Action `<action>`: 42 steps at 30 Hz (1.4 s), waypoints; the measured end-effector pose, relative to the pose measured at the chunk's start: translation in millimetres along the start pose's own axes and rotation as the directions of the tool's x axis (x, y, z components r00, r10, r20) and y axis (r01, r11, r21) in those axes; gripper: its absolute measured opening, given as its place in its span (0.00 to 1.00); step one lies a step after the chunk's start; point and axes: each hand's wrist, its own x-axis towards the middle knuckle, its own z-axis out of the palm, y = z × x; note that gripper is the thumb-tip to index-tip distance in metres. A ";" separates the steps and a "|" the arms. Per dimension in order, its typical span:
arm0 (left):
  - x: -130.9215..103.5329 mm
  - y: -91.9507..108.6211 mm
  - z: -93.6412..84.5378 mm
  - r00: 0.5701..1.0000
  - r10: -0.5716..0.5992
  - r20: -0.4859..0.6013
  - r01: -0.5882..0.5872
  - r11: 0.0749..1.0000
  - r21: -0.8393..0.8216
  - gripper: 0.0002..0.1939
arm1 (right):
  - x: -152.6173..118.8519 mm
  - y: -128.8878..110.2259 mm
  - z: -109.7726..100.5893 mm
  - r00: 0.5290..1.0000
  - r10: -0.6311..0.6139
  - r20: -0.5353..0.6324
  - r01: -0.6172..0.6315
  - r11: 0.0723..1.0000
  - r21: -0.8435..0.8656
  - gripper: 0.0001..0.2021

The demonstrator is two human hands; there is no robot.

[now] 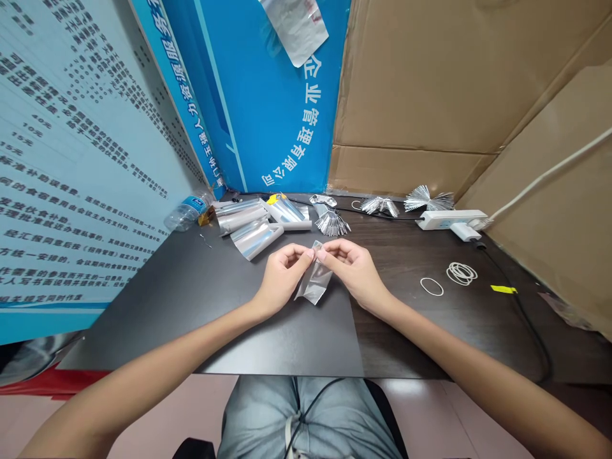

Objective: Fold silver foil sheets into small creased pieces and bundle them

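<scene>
Both hands meet over the middle of the desk, pinching the top end of a small silvery, partly see-through plastic bag (317, 280). My left hand (285, 274) grips its upper left edge between thumb and forefinger. On the upper right edge, my right hand (354, 268) does the same. The bag hangs down toward me, its lower end loose and creased. Just beyond my hands lies a fanned bundle of silvery strips (333, 223). To its left are several silvery film rolls or folded sheets (258, 237).
White rubber bands (461, 273) lie on the right. Behind them are a white power strip (452, 220) with a black cable and more fanned silvery bundles (429, 199). A plastic bottle (189, 211) lies at the back left. Printed boards and cardboard (415, 83) wall the desk.
</scene>
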 end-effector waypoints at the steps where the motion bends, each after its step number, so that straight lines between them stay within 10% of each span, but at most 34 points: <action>1: -0.4 0.2 0.3 1.000 0.004 -0.001 -0.004 1.000 0.001 0.18 | 0.2 0.7 -0.3 1.000 -0.004 0.001 0.004 1.000 -0.008 0.14; 42: 5.4 -8.4 -6.4 0.988 -0.135 0.079 0.144 0.982 -0.122 0.17 | 2.7 6.3 -3.7 0.999 0.049 0.022 -0.051 0.994 0.094 0.13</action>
